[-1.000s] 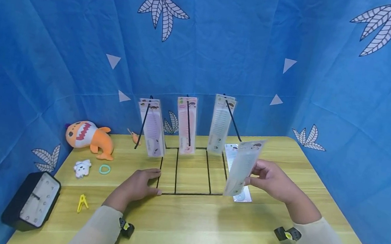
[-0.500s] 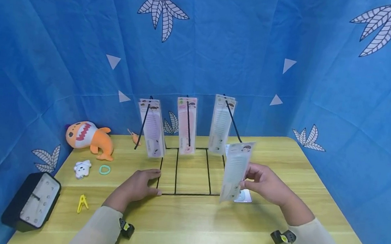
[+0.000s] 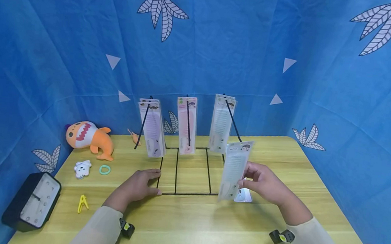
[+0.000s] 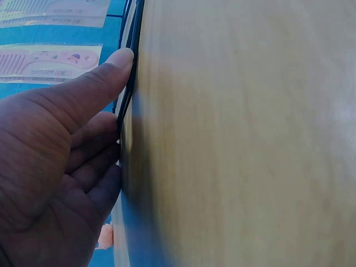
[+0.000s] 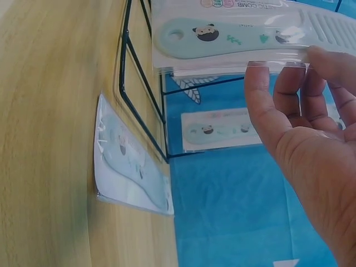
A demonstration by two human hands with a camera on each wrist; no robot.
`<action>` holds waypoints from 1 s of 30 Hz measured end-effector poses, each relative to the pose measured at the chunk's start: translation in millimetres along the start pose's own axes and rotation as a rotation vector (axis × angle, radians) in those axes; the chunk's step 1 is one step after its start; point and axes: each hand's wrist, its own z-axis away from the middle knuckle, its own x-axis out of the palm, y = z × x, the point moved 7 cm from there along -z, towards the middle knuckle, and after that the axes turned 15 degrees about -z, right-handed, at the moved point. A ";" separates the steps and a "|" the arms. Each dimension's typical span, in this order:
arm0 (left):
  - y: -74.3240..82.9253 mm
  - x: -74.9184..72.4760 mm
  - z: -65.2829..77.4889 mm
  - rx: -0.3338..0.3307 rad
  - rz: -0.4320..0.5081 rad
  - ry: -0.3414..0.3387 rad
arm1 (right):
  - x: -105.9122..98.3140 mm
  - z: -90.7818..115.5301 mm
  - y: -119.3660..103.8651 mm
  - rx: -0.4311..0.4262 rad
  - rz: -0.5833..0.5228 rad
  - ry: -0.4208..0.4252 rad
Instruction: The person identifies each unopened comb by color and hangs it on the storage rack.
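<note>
My right hand (image 3: 263, 182) pinches the right edge of a packaged pale green comb (image 3: 234, 172) between thumb and fingers, holding it nearly upright over the right end of a black wire rack (image 3: 192, 194). A second packaged comb (image 5: 130, 161) lies on the table behind it, mostly covered in the head view. My left hand (image 3: 137, 184) rests on the rack's left front corner, its thumb (image 4: 119, 58) on the wire. From the rack's prongs hang purple comb packs (image 3: 151, 133), pink comb packs (image 3: 182, 126) and pale green comb packs (image 3: 220, 130).
At the left of the wooden table (image 3: 179, 229) are an orange shark plush (image 3: 101, 143), a white bear-like figure (image 3: 82, 168), a green hair tie (image 3: 105, 169), a yellow clip (image 3: 83, 203) and a black-framed clock (image 3: 35, 197). Blue curtain (image 3: 201, 52) surrounds the back and sides.
My right hand has moved left with the comb pack, which now stands more upright and faces forward, in front of the rack's right end. My left hand has stayed in place.
</note>
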 end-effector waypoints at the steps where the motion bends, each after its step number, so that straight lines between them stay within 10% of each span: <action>1: -0.1 -0.1 -0.2 -0.001 -0.002 0.001 | 0.0 0.0 -0.7 -0.001 -0.002 0.002; 30: -2.7 2.2 -0.8 -0.013 0.000 -0.006 | -7.8 -9.8 5.0 0.104 0.021 0.225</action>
